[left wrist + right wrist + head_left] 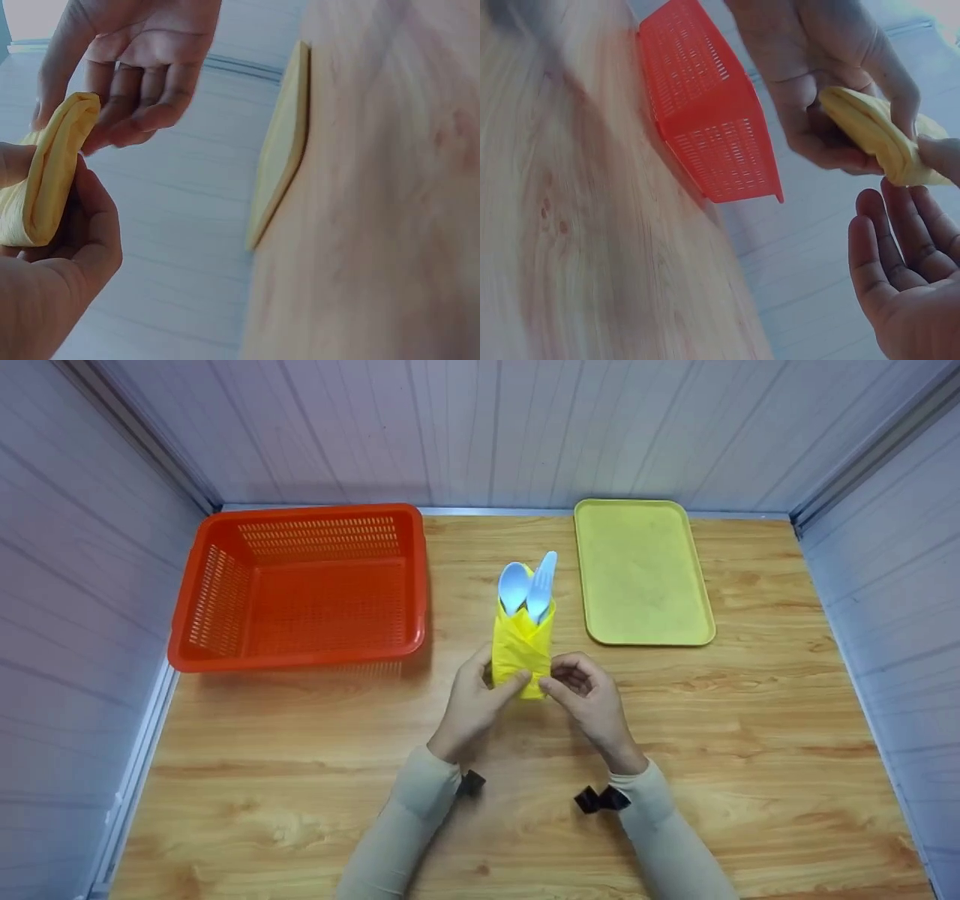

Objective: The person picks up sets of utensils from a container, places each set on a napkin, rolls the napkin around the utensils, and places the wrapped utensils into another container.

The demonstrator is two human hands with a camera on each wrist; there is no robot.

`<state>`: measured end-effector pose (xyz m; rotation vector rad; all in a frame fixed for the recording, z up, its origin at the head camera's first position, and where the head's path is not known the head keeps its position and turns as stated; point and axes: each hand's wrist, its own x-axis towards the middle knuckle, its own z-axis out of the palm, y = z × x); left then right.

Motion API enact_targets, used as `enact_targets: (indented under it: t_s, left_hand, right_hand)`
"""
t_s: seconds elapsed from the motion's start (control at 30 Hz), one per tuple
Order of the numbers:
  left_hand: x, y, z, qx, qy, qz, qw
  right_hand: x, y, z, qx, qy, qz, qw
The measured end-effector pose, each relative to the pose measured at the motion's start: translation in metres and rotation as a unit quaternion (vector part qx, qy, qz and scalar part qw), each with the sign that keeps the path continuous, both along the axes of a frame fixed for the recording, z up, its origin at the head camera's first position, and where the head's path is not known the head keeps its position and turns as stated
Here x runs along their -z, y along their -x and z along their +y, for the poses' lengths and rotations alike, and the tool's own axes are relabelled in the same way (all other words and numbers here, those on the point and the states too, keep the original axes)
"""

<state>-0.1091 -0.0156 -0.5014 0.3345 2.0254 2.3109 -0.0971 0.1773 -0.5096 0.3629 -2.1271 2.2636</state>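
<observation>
A folded yellow napkin (523, 649) stands out over the table as a pocket. From its top rise a light blue spoon (514, 583) and a light blue fork (541, 585), with their lower parts hidden inside. My left hand (480, 697) grips the pocket's lower left side, thumb across the front and fingers behind. At the lower right edge, my right hand (589, 697) pinches the napkin between thumb and fingertips. Both wrist views show the thick folded end of the napkin (56, 176) between the hands.
An orange-red plastic basket (416, 641) with slotted walls stands at the back left. At the back right lies a yellow tray (645, 577). Pale panel walls (465, 435) enclose the wooden table (787, 750) at the back and both sides.
</observation>
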Motion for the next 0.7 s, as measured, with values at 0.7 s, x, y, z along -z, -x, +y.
enact_targets:
  t_s: [0.7]
  left_hand:
    - [-0.046, 0.074, -0.140, -0.110, 0.186, -0.186, 0.9585]
  right_hand:
    - [0.016, -0.002, 0.017, -0.021, 0.003, -0.044, 0.9988]
